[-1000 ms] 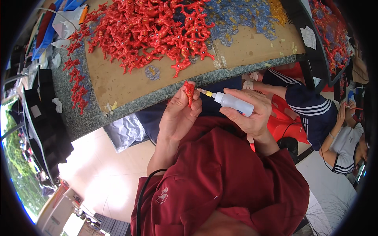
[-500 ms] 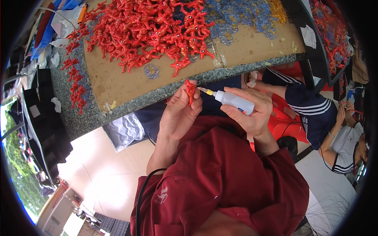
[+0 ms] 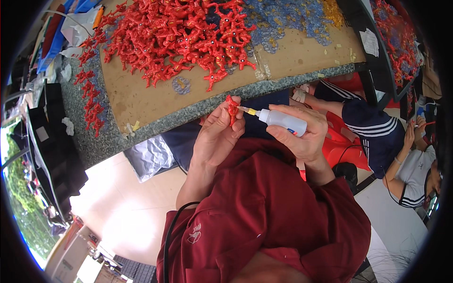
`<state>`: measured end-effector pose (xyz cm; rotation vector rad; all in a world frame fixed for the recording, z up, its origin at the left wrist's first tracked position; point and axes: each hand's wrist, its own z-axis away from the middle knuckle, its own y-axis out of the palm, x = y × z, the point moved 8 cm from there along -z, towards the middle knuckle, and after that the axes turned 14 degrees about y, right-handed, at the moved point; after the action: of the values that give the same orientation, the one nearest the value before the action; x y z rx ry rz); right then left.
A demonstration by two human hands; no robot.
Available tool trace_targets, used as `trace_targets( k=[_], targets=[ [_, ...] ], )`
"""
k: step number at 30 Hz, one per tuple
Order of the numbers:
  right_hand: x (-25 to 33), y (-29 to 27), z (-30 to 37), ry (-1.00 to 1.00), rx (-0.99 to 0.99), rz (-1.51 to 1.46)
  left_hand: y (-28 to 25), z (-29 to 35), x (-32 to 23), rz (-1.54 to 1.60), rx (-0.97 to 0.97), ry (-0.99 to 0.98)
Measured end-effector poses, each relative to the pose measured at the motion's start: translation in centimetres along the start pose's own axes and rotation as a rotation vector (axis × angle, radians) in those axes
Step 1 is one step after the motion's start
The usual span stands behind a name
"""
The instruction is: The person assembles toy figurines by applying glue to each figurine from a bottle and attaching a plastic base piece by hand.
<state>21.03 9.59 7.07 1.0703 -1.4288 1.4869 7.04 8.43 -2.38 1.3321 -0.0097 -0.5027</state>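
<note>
Between the thumb and fingers of my left hand is a small red plastic figure, held upright just off the table's near edge. My right hand is wrapped round a translucent white squeeze bottle with a thin needle tip and a yellow collar. The bottle lies almost level, and its tip points left at the figure, touching it or very close; which one I cannot tell. Beyond my hands, a large heap of similar red figures covers the cardboard on the table.
Clear bluish plastic pieces and some yellow ones lie right of the heap. A row of red figures runs down the left side of the speckled tabletop. Other people sit at the right, one in navy shorts.
My left hand has shifted slightly right and turned the red figure a little. The bottle in my right hand has moved a touch to the right, its tip still at the figure.
</note>
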Motion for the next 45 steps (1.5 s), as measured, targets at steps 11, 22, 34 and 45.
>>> trace_targets(
  k=[11,22,34,45],
  targets=[
    [-2.7,-3.4,-3.7,-0.114,-0.343,0.197,0.7,0.1,-0.1,-0.010,0.058,-0.003],
    [-4.5,-4.4,-5.7,0.024,-0.432,0.035,0.4,-0.4,-0.2,-0.116,-0.002,0.066],
    [-2.5,-4.1,-9.9,-0.396,-0.091,0.542,0.8,-0.5,0.4,-0.164,0.014,0.021],
    [-4.6,-6.3,-4.2,0.088,-0.178,0.234,2.2,-0.9,2.2,-0.162,0.076,-0.053]
  ],
)
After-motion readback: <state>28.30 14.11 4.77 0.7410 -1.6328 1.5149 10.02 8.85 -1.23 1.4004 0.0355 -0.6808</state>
